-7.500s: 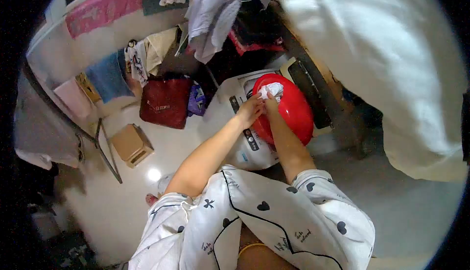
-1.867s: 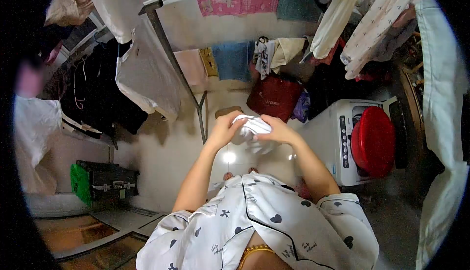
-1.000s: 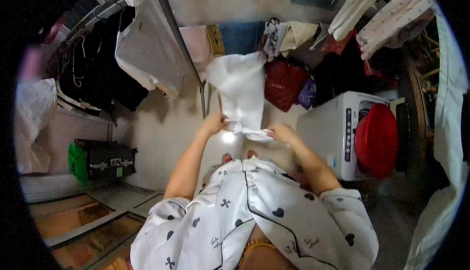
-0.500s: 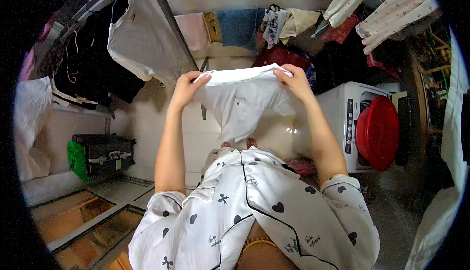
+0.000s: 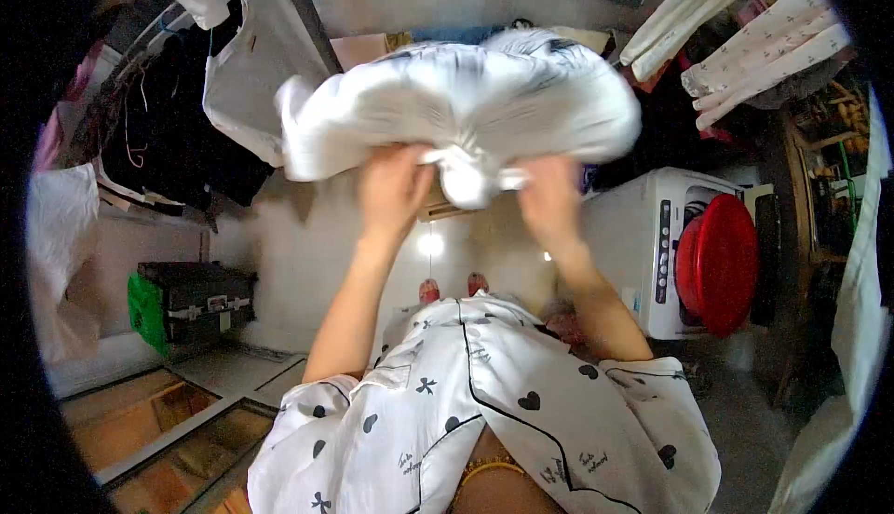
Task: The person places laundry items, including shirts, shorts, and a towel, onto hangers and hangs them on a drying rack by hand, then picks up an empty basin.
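A white T-shirt (image 5: pixel 456 104) billows up and away in front of me, blurred by motion, with a bunched part hanging at its near middle. My left hand (image 5: pixel 395 190) is closed on its near edge, left of that bunch. On the other side, my right hand (image 5: pixel 551 199) grips the same edge, a short gap between the two. Both hands are smeared by motion, so single fingers are hard to make out.
A white washing machine (image 5: pixel 643 253) with a red basin (image 5: pixel 726 264) on it stands at the right. Hanging clothes (image 5: pixel 265 72) line the left and upper right. At lower left sit a black case (image 5: pixel 200 302) and a green bag (image 5: pixel 146 311).
The T-shirt, which hung down stretched between my hands, has swung up and outward and spread wide. My hands have come lower and closer together.
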Demonstrator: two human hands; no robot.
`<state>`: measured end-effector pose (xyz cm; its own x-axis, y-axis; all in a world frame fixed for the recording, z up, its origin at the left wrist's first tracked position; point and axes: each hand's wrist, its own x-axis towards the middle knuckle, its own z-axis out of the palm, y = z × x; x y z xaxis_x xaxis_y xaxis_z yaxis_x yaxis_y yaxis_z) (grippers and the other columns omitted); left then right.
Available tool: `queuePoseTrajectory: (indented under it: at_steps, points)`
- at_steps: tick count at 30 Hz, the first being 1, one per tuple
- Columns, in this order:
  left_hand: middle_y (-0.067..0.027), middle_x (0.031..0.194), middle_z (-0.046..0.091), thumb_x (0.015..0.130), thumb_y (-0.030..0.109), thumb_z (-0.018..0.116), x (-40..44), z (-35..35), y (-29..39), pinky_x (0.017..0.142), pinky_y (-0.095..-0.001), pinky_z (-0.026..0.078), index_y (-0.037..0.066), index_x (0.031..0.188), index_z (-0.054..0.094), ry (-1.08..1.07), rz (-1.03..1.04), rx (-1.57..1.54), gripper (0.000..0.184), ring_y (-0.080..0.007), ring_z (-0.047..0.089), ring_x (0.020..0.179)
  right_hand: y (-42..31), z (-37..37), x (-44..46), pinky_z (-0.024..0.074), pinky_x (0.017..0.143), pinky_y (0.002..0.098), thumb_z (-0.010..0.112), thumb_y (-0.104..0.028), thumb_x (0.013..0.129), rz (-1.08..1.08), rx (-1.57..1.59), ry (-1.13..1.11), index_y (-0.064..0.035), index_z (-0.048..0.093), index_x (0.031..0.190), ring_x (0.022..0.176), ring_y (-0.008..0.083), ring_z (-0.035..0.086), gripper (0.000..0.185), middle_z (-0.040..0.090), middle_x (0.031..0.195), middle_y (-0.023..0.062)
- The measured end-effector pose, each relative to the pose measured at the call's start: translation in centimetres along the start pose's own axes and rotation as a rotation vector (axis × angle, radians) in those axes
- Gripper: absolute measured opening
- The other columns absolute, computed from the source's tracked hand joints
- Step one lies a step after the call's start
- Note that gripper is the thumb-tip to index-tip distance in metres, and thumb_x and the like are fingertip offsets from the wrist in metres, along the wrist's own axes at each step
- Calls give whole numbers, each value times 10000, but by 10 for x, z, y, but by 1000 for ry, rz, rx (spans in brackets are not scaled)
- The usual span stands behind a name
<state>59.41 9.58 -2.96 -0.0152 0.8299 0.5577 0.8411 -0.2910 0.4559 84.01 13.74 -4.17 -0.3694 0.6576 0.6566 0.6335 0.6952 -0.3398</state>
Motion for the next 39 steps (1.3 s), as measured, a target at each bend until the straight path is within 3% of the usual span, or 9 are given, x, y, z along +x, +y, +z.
queuePoseTrajectory:
  at_steps: [2, 3, 9, 12, 22, 28, 30, 35, 39]
  points:
    - [-172, 822, 653, 845, 228, 605, -99, 97, -101, 750, -493, 470, 12, 888, 648, -911, -286, 158, 225, -379, 593, 756, 87, 108, -149, 477, 806, 448, 555, -117, 813, 326, -40, -1174, -17, 656, 978, 943, 348, 600, 218, 642, 987, 212]
    - [-170, 803, 653, 842, 253, 620, -127, 95, -114, 718, -470, 472, 4, 867, 647, -846, -263, 9, 252, -353, 601, 738, 70, 79, -130, 491, 833, 402, 552, -117, 852, 151, 136, -1323, -14, 640, 1089, 919, 338, 630, 273, 636, 1077, 211]
    - [-104, 710, 627, 837, 285, 670, -69, 54, -110, 631, -326, 439, 11, 913, 670, -612, -539, -298, 284, -180, 562, 668, 85, 57, -93, 488, 838, 385, 641, -155, 835, 856, 546, -665, -44, 661, 1070, 942, 319, 638, 260, 660, 1047, 166]
    - [-61, 704, 617, 841, 276, 679, -45, 38, -96, 628, -293, 425, 11, 914, 672, -492, -566, -374, 275, -133, 534, 666, 83, 51, -65, 479, 852, 365, 647, -181, 846, 502, 456, -496, -23, 648, 1074, 952, 314, 629, 277, 660, 1034, 157]
    - [-44, 845, 664, 835, 314, 710, 21, -30, -69, 740, -281, 456, 22, 921, 690, -362, -475, -334, 305, -137, 587, 805, 63, -8, 31, 427, 706, 280, 661, -119, 836, 370, 406, -439, 2, 658, 991, 778, 170, 537, 198, 564, 825, 76]
    - [-27, 838, 630, 842, 93, 689, 53, -108, 47, 660, -265, 459, 42, 919, 674, 661, 302, 29, 94, -150, 572, 738, -31, -122, 73, 441, 747, 339, 655, -56, 783, 35, 101, 430, -57, 689, 975, 851, 229, 535, 195, 588, 868, 85]
    - [-76, 857, 647, 845, 117, 674, 24, -73, 40, 703, -333, 473, 57, 952, 665, 527, 294, 45, 123, -211, 580, 744, -26, -96, 26, 438, 734, 363, 628, -73, 797, -110, 34, 613, -61, 667, 981, 827, 246, 531, 188, 587, 865, 90]
    - [-146, 873, 641, 903, 220, 597, -69, 54, -69, 741, -375, 468, -2, 978, 622, -620, -287, 34, 236, -301, 588, 797, 70, 60, -113, 479, 789, 417, 635, -99, 806, 205, 102, -1169, -35, 634, 1087, 895, 344, 619, 288, 653, 949, 196]
    - [-83, 804, 627, 925, 247, 582, -63, 45, -92, 694, -310, 456, -11, 968, 630, -539, -500, -331, 267, -197, 563, 749, 75, 37, -99, 472, 793, 330, 566, -98, 874, 504, 426, -690, -7, 623, 1059, 874, 221, 621, 214, 657, 977, 163]
